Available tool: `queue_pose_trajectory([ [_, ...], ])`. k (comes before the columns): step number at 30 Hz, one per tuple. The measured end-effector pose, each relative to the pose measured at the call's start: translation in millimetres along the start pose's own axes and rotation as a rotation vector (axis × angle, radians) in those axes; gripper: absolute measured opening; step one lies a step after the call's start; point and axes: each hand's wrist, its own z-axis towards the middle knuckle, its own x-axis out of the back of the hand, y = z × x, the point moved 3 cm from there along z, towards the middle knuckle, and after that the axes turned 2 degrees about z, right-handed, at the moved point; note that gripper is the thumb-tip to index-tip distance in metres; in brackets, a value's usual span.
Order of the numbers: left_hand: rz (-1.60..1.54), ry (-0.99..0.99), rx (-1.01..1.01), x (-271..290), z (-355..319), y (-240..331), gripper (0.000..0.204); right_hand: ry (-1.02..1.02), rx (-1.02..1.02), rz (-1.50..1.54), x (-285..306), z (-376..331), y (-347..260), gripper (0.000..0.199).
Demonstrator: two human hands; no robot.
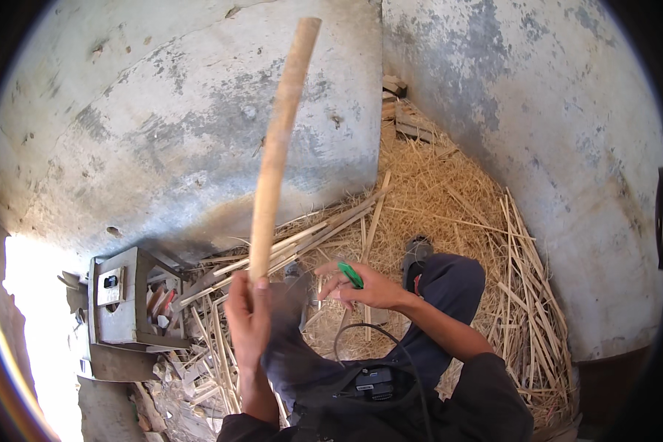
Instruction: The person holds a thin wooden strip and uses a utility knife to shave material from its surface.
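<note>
My left hand [249,315] is closed around the lower end of a long, pale brown wooden pole [276,147]. The pole rises almost upright, tilting a little to the right at its top. To the right of it, my right hand [372,289] holds a small green-handled tool [351,275] against the base of the fingers. Some of that hand's fingers stretch toward the left, apart from the pole. How the tool ends is hidden, so its exact kind cannot be made out.
Thin split wooden strips [527,309] lie heaped along the right wall, with more strips [302,243] at the left. Straw-like shavings [442,184] cover the floor. A weathered wooden box [125,324] stands at the left. A black cable [379,328] loops over my lap.
</note>
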Motion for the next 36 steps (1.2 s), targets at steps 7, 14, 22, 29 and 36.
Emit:
queue_pose_trajectory([
  [7, 0.364, 0.605, -0.32, 88, 22, 11, 0.012, -0.052, -0.078, -0.119, 0, -4, -12, 0.043],
  [14, 0.207, 1.27, -0.502, 191, 5, 24, 0.023, -0.044, -0.112, -0.147, -1, -4, -12, 0.037],
  [22, -0.825, 0.814, -0.529, 143, 7, 8, 0.043, 0.178, 0.081, -0.255, 0, 3, -21, 0.039],
  [29, -1.083, 0.438, -0.25, 24, 19, 12, 0.049, 0.305, 0.292, -0.548, -19, 10, -79, 0.043],
  [36, -1.165, 0.155, -0.141, -27, 16, 18, 0.053, 0.154, 0.408, -0.767, -29, 22, -91, 0.04],
])
